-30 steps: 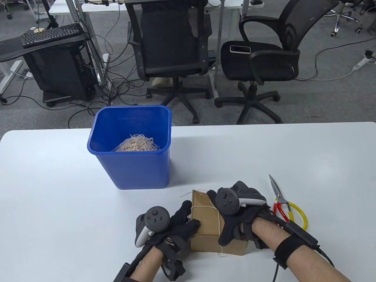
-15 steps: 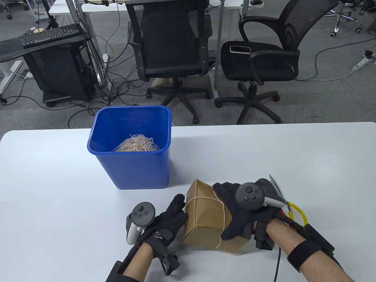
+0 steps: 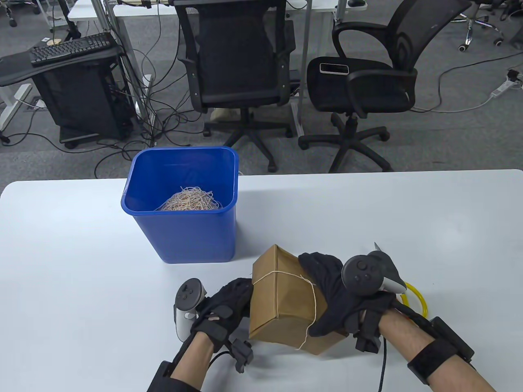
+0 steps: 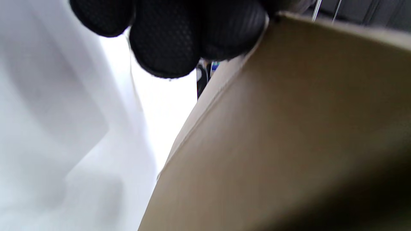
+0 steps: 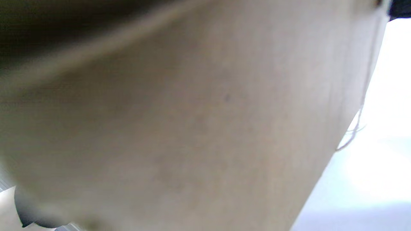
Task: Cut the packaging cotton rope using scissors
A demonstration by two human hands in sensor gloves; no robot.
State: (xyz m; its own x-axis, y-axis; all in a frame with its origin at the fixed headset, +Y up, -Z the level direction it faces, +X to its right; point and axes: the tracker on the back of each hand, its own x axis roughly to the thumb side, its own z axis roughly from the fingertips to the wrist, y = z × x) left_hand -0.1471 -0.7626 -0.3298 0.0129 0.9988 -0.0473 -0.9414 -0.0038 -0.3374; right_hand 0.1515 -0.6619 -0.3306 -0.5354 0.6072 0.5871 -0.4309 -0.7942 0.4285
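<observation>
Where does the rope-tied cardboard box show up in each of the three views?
Table view: cardboard box at bottom centre, tilted, between left hand and right hand.
Left wrist view: fills the right side, under the gloved fingertips.
Right wrist view: fills most of the frame, blurred.
Shared landmark: the white table.

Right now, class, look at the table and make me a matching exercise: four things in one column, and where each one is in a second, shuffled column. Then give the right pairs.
Things:
1. brown box
2. loose rope tangle
3. scissors
4. tied cotton rope

Places:
A. inside the blue bin
B. wrapped around the box
C. between the left hand and the right hand, tilted
D. on the table, mostly hidden behind the right hand

Pairs: 1-C, 2-A, 3-D, 4-B
</observation>
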